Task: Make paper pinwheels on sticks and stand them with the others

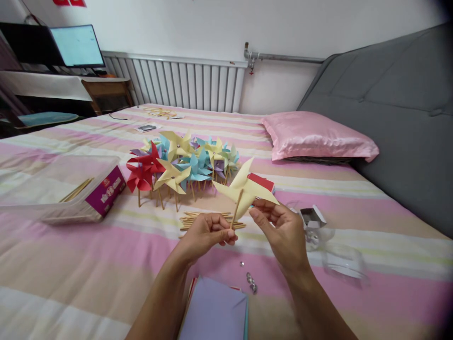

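Note:
My left hand pinches the wooden stick of a pale yellow paper pinwheel, its back turned towards me. On the right, my right hand has its thumb and fingers bent at the pinwheel's lower right blade. Just behind my left hand lies a heap of loose wooden sticks. Finished pinwheels in red, yellow, blue and purple stand in a cluster beyond. Between my forearms are a stack of coloured paper sheets, lilac on top, and several small shiny metal pieces.
A clear plastic box with a purple label and some sticks stands at left. To the right are a small opened box and a clear plastic container. Red paper lies behind my right hand. A pink pillow rests by the headboard.

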A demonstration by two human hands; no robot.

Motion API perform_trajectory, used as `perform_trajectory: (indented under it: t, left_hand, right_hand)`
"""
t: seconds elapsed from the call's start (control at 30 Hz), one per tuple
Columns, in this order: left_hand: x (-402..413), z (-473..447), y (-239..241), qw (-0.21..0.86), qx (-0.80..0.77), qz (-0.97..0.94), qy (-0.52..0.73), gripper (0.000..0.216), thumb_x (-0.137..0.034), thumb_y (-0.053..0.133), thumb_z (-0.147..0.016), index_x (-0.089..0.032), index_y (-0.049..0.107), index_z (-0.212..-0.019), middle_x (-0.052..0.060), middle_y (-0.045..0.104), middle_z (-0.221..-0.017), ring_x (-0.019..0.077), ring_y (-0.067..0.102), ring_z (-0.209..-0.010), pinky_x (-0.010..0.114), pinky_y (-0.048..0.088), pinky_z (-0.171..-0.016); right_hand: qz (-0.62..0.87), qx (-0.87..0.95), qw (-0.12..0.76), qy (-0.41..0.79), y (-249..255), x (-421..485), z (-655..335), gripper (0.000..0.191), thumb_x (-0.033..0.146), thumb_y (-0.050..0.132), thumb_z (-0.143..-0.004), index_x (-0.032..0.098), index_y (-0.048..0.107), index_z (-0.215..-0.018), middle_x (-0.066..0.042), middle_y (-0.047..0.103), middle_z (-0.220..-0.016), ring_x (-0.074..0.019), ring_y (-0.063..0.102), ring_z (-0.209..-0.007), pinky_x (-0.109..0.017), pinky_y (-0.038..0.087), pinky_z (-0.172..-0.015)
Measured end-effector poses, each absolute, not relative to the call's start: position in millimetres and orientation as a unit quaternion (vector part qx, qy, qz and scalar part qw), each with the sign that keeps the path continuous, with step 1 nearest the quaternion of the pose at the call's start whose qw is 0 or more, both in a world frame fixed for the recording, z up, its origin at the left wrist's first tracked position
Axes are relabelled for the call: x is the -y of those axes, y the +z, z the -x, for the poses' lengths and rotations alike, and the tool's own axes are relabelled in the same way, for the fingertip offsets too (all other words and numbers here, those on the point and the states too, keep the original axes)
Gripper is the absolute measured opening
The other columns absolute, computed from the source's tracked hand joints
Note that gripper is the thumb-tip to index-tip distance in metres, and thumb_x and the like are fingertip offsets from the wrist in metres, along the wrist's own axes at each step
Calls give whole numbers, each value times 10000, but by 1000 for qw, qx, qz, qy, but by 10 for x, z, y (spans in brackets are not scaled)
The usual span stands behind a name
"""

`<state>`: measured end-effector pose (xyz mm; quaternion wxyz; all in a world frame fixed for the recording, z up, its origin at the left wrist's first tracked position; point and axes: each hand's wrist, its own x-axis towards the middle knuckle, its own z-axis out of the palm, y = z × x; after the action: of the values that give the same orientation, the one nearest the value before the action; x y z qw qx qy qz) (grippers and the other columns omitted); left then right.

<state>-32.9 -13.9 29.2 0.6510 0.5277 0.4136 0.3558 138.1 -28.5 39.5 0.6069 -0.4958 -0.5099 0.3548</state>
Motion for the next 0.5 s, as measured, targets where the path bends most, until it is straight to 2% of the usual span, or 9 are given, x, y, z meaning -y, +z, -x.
perform_trajectory:
  t: [0.13, 0.27, 0.4, 0.5]
  left_hand:
    - [164, 286, 293, 672, -410, -509, 350, 232, -298, 752, -642, -120, 604, -652, 54, 689, -650, 128, 617, -608, 236, 439, -588]
    - [185, 236, 310, 672, -404, -519, 340, 222, -294, 749, -645, -119, 613, -640, 51, 686, -641, 115, 603, -580, 227, 431, -567]
    - [204, 186, 309, 669, -390, -528, 349, 224, -316, 734, -666, -119, 626, -660, 54, 687, -637, 120, 603, -575, 228, 422, -554]
    - [207, 169, 288, 681, -377, -521, 350, 239, -338, 725, -679, -120, 628, -685, 66, 697, -661, 131, 618, -597, 229, 423, -561]
  right_hand:
    - [508, 472, 633, 344, 361, 248, -1378, 292, 355, 717, -693, 151, 672, -897, -50, 679, -777, -142, 568, -609, -258, 442, -525]
    - [488, 443, 668, 346, 385, 238, -1355, 237, 344, 721, -686, 167, 680, -838, -17, 666, -715, -117, 523, -565, -235, 402, -498]
    - [521, 454, 647, 322, 385, 263, -1321, 202, 354, 712, -689, 163, 649, -688, 27, 568, -551, -103, 463, -497, -233, 385, -477]
    - [546, 472, 627, 294, 353, 278, -1295, 224, 363, 714, -683, 160, 633, -637, 30, 539, -517, -112, 470, -494, -238, 383, -469]
